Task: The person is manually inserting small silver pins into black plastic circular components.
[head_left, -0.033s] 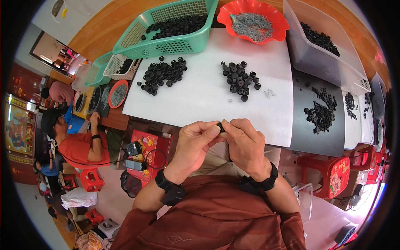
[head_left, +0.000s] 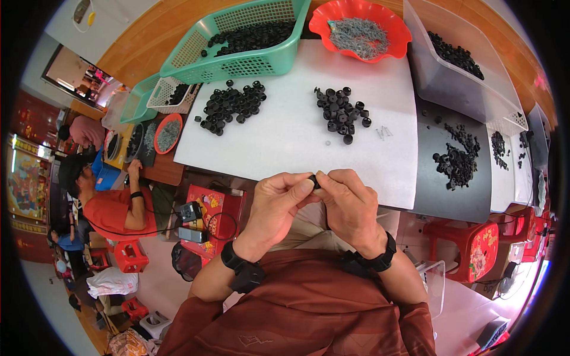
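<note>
My left hand (head_left: 280, 200) and my right hand (head_left: 349, 204) meet at the table's near edge, fingers closed. Between their fingertips they pinch a small round black plastic part (head_left: 314, 181), mostly covered by the thumbs. Beyond them on the white sheet (head_left: 273, 151) lies a pile of black round plastic parts (head_left: 339, 111). Several loose screws (head_left: 385, 133) and a small pale ring (head_left: 328, 143) rest beside it. Another heap of black round parts (head_left: 233, 108) is farther left.
At the back stand a green basket (head_left: 249, 66) of black parts, a red bowl (head_left: 361, 35) of screws and a clear bin (head_left: 469, 89). Small black pieces (head_left: 457, 160) cover part of a dark board on the right. A co-worker in an orange shirt (head_left: 122, 210) sits at the left.
</note>
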Available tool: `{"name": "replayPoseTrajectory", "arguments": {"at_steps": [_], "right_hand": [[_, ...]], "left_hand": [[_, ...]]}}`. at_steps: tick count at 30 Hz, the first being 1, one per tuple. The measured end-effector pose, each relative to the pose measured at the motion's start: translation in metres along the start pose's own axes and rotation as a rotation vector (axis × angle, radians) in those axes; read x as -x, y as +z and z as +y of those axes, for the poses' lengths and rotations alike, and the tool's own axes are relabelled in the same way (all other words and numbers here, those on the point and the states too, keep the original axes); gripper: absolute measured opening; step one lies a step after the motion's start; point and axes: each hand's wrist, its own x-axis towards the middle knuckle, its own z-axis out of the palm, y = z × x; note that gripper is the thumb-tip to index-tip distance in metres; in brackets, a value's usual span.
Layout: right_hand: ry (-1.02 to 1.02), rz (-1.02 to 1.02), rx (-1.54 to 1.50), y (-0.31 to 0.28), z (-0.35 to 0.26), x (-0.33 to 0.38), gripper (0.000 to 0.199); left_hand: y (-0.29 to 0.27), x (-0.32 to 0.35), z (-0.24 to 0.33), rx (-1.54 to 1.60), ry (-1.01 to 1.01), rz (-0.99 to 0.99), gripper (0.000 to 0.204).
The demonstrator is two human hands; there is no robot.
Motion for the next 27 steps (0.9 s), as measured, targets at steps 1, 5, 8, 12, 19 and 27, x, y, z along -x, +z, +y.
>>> {"name": "replayPoseTrajectory", "arguments": {"at_steps": [1,5,8,12,19,27], "right_hand": [[0.001,-0.001,0.000,-0.001,-0.001,0.000,0.046],[0.057,-0.024,-0.076,-0.005,-0.003,0.000,0.044],[0.091,-0.057,-0.101,-0.009,-0.003,0.000,0.044],[0.094,-0.064,-0.133,-0.010,-0.001,0.001,0.044],[0.067,-0.010,-0.061,-0.010,-0.004,0.002,0.041],[0.017,0.095,0.000,-0.005,0.001,0.009,0.039]], "left_hand": [[0.000,0.000,0.001,-0.035,0.014,-0.006,0.014],[0.000,0.001,0.002,-0.085,0.036,-0.038,0.014],[0.000,0.000,0.002,-0.107,0.056,-0.059,0.015],[0.003,0.000,0.004,-0.126,0.063,-0.077,0.015],[0.009,0.003,-0.002,-0.008,0.052,-0.077,0.018],[0.018,0.008,-0.013,0.034,0.047,-0.019,0.017]]}}
